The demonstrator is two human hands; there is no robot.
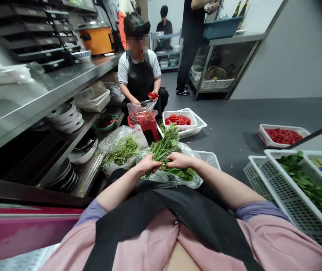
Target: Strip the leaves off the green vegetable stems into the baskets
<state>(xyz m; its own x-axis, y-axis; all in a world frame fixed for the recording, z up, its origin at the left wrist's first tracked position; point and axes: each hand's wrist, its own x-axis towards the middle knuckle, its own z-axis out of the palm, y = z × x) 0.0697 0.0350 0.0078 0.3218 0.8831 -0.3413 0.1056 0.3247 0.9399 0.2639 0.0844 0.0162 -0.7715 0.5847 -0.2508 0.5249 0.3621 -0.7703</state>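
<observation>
A bunch of leafy green stems [163, 147] is held up in front of me, its leaves pointing away. My left hand [149, 165] is closed round the lower stems. On the other side my right hand [177, 161] is closed with fingertips pinched at the same bunch. Under both hands lies a clear plastic bag [196, 180] with more greens [183, 174], resting on a white basket [212, 160]. To the left, another plastic bag [112, 141] holds thin green stems [124, 150]. The bunch partly hides my fingertips.
Opposite me a person [139, 69] handles red chilies over a red stool [151, 130]. White baskets of red chilies [177, 119] stand beyond my hands and at the right [283, 135]. Greens baskets [270, 152] stand near right. A steel counter [50, 90] with stacked plates runs along the left.
</observation>
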